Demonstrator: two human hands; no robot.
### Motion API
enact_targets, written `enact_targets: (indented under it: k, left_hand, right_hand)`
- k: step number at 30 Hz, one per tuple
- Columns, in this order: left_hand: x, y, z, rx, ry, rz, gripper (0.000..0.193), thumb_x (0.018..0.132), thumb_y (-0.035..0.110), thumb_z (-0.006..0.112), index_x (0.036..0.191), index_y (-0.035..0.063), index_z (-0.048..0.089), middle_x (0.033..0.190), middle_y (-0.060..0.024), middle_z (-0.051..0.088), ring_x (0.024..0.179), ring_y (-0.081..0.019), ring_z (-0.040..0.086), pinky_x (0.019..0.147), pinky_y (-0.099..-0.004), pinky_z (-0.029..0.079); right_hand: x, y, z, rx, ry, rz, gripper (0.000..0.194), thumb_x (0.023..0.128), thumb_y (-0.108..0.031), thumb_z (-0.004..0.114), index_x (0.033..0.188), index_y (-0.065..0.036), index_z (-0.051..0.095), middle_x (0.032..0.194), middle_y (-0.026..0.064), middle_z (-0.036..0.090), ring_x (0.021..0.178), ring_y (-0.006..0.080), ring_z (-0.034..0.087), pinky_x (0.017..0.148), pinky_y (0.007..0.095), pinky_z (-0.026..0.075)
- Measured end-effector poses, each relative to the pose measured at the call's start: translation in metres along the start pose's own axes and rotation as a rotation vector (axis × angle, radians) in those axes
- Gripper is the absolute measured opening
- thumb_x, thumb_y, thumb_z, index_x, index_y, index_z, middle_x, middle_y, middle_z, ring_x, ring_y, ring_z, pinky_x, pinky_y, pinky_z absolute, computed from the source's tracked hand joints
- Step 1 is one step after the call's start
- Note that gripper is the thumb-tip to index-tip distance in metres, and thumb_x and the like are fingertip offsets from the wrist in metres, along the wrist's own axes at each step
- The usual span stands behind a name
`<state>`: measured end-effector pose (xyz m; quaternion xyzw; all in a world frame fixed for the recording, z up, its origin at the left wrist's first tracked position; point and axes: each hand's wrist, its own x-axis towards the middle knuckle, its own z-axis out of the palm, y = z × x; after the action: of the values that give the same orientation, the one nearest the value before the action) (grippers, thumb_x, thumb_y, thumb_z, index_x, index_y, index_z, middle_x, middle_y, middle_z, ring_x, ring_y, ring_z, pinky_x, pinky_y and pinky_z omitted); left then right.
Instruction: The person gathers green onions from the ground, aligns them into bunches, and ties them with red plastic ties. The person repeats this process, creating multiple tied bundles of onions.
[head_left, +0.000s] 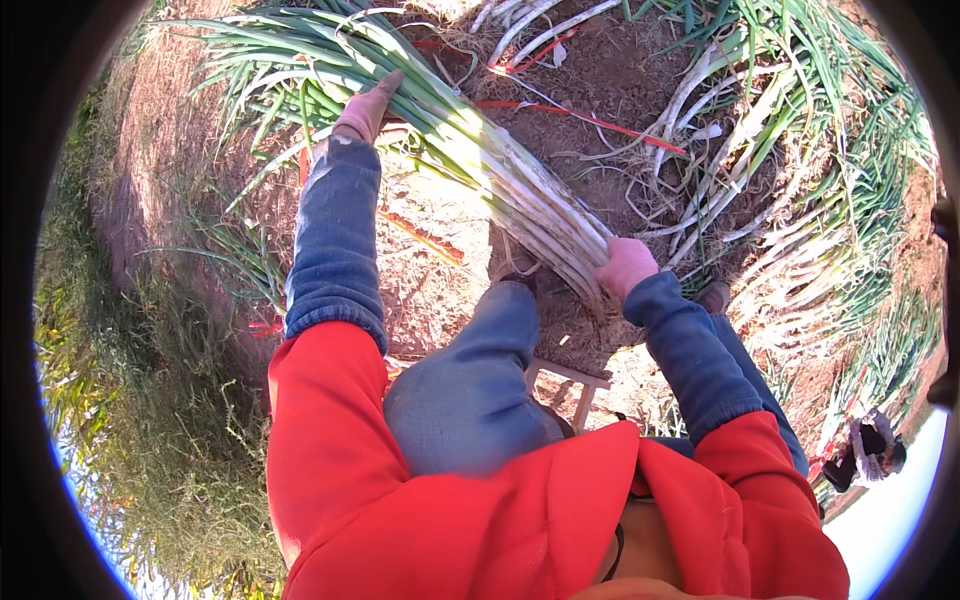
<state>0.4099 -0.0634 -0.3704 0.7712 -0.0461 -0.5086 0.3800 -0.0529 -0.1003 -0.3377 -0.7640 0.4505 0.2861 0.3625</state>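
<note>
A large bundle of long green onions (480, 150) lies slantwise across the view, green leaves at the upper left and white stalks towards the lower right. My left hand (369, 109), in a pinkish glove, is under and against the leafy part, its fingers partly hidden by the leaves. Near the root end my right hand (627, 268), gloved as well, is closed around the white stalks. The roots hang just below it, above the soil. A red tie strip (577, 120) lies on the ground beyond the bundle.
More green onions (739, 142) lie loose at the right, with a long row (802, 262) behind them. An orange-red strip (424, 238) lies on the soil. A wooden stool (574, 375) stands beneath me. Weeds (172, 420) grow at the left. Another person (866, 454) is far off, lower right.
</note>
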Motion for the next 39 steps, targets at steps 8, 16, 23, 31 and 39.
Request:
enact_targets:
  k: [8, 16, 23, 31, 39]
  left_hand:
    - [-0.13, -0.002, 0.095, 1.055, 0.007, 1.185, 0.036, 0.081, 0.039, 0.073, 0.1, 0.0085, 0.069, 0.097, -0.0092, 0.068, 0.094, -0.0284, 0.066, 0.091, -0.0413, 0.048]
    - [-0.102, -0.026, 0.137, 1.517, -0.52, 1.145, 0.04, 0.081, 0.047, 0.07, 0.098, 0.011, 0.071, 0.096, -0.0105, 0.071, 0.099, -0.0303, 0.065, 0.09, -0.0424, 0.045]
    - [-0.09, -0.036, 0.159, 1.505, -0.39, 1.116, 0.053, 0.082, 0.061, 0.064, 0.093, 0.0103, 0.072, 0.086, -0.0121, 0.073, 0.086, -0.0319, 0.069, 0.083, -0.0446, 0.047]
    - [-0.095, -0.031, 0.173, 1.584, -0.359, 0.949, 0.057, 0.08, 0.067, 0.062, 0.092, 0.0122, 0.074, 0.081, -0.0091, 0.072, 0.084, -0.0292, 0.07, 0.081, -0.0411, 0.048]
    - [-0.1, -0.032, 0.175, 1.573, -0.358, 0.946, 0.057, 0.081, 0.067, 0.061, 0.096, 0.0123, 0.072, 0.087, -0.0094, 0.072, 0.09, -0.0279, 0.068, 0.086, -0.0412, 0.046]
  right_hand:
    - [-0.003, 0.008, 0.006, 0.132, -0.004, 0.012, 0.041, 0.069, -0.027, 0.076, 0.101, -0.001, 0.068, 0.092, 0.025, 0.068, 0.09, 0.0408, 0.066, 0.082, 0.044, 0.053]
    - [-0.017, -0.01, -0.008, -0.123, -0.045, 0.024, 0.045, 0.072, -0.032, 0.078, 0.105, -0.003, 0.069, 0.099, 0.0222, 0.069, 0.098, 0.0391, 0.065, 0.086, 0.0454, 0.051]
    - [0.0, 0.001, -0.032, -0.134, -0.252, 0.051, 0.058, 0.068, -0.045, 0.083, 0.099, 0.002, 0.071, 0.098, 0.0238, 0.069, 0.096, 0.0399, 0.066, 0.084, 0.0447, 0.05]
    - [-0.012, -0.007, -0.011, 0.004, 0.008, 0.064, 0.058, 0.078, -0.046, 0.077, 0.109, 0.001, 0.064, 0.103, 0.0224, 0.069, 0.101, 0.0395, 0.064, 0.088, 0.0452, 0.049]
    - [0.019, 0.025, -0.019, 0.158, -0.183, 0.085, 0.06, 0.078, -0.044, 0.077, 0.115, 0.002, 0.067, 0.107, 0.022, 0.069, 0.104, 0.0367, 0.065, 0.091, 0.0412, 0.049]
